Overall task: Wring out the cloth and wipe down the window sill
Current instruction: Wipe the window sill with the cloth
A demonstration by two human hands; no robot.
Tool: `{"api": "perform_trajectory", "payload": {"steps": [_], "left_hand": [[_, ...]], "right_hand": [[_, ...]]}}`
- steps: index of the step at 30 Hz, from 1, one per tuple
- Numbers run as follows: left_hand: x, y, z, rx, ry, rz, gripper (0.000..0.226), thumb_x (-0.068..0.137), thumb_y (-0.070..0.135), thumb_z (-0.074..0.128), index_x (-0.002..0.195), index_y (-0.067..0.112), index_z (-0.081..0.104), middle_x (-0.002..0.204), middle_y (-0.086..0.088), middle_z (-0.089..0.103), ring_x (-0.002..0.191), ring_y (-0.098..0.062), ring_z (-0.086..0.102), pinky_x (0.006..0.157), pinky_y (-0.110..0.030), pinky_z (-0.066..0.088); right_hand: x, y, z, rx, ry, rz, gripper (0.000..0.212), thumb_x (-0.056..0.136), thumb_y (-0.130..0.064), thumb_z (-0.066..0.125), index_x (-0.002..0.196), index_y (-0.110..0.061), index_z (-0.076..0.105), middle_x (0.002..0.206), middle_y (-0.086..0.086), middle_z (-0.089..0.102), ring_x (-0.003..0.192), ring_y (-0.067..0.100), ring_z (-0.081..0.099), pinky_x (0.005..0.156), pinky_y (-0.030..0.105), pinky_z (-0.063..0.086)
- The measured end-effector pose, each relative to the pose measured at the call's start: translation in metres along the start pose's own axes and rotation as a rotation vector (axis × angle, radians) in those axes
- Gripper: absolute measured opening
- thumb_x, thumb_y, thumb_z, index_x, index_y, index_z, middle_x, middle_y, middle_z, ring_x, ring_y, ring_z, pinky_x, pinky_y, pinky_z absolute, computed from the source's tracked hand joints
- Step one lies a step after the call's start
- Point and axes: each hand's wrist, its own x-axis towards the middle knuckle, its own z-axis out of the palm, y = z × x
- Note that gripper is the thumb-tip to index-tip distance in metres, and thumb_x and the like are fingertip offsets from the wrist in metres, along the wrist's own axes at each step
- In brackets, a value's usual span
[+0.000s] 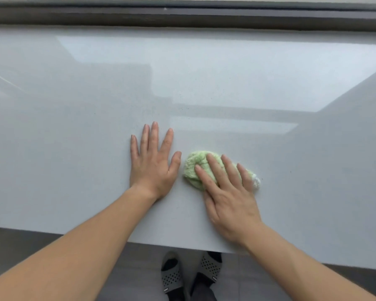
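A bunched light green cloth (pixel 194 165) lies on the wide, glossy grey window sill (pixel 74 127), near its front edge. My right hand (pixel 228 190) presses flat on top of the cloth, fingers spread over it and covering its right half. A white corner of the cloth pokes out past my little finger. My left hand (pixel 153 164) rests palm down on the bare sill just left of the cloth, fingers apart, holding nothing.
A dark window frame (pixel 182 16) runs along the back of the sill. The sill's front edge (pixel 96 234) crosses the lower part of the view. Below it I see grey floor and my feet in perforated grey slippers (pixel 172 274).
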Motion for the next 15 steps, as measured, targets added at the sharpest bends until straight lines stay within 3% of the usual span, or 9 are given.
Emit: {"api": "perform_trajectory", "payload": {"steps": [3, 7, 9, 12, 15], "left_hand": [[-0.001, -0.001, 0.0, 0.011, -0.012, 0.0, 0.071, 0.094, 0.059, 0.009, 0.158, 0.029, 0.006, 0.167, -0.008, -0.008, 0.152, -0.021, -0.017, 0.12, -0.05, -0.013], [-0.002, -0.001, -0.003, -0.005, -0.056, 0.012, 0.069, 0.096, 0.057, 0.013, 0.158, 0.027, 0.003, 0.166, -0.009, -0.013, 0.151, -0.021, -0.021, 0.119, -0.052, -0.016], [-0.011, 0.0, -0.005, -0.054, -0.039, 0.043, 0.065, 0.098, 0.052, 0.019, 0.157, 0.025, 0.013, 0.167, -0.009, -0.008, 0.152, -0.021, -0.016, 0.119, -0.051, -0.016], [-0.044, 0.004, -0.004, -0.129, 0.027, 0.118, 0.064, 0.097, 0.049, 0.019, 0.153, 0.022, 0.032, 0.167, -0.01, 0.007, 0.154, -0.022, -0.002, 0.121, -0.049, -0.011], [-0.072, 0.006, 0.004, -0.138, 0.004, 0.137, 0.066, 0.097, 0.053, 0.015, 0.155, 0.023, 0.027, 0.167, -0.007, 0.006, 0.154, -0.02, -0.005, 0.122, -0.049, -0.009]], "right_hand": [[0.009, 0.031, -0.011, -0.007, -0.04, 0.024, 0.061, 0.095, -0.041, 0.036, 0.154, -0.04, 0.024, 0.165, -0.006, 0.018, 0.152, 0.024, 0.013, 0.121, 0.046, 0.008], [0.036, 0.064, -0.029, 0.098, 0.027, 0.41, 0.055, 0.1, -0.042, 0.025, 0.154, -0.043, 0.016, 0.166, -0.01, 0.007, 0.152, 0.019, 0.002, 0.121, 0.042, -0.001], [0.029, 0.044, -0.023, 0.084, 0.049, 0.461, 0.056, 0.1, -0.04, 0.026, 0.155, -0.041, 0.013, 0.167, -0.008, 0.003, 0.152, 0.021, -0.001, 0.121, 0.044, -0.002], [-0.016, -0.011, -0.006, 0.019, 0.036, 0.29, 0.062, 0.095, -0.038, 0.032, 0.156, -0.036, 0.02, 0.166, -0.002, 0.011, 0.152, 0.028, 0.008, 0.12, 0.05, 0.007], [-0.066, -0.036, 0.007, -0.005, -0.002, 0.086, 0.061, 0.095, -0.038, 0.037, 0.155, -0.035, 0.025, 0.165, -0.002, 0.017, 0.152, 0.028, 0.012, 0.12, 0.051, 0.013]]}}
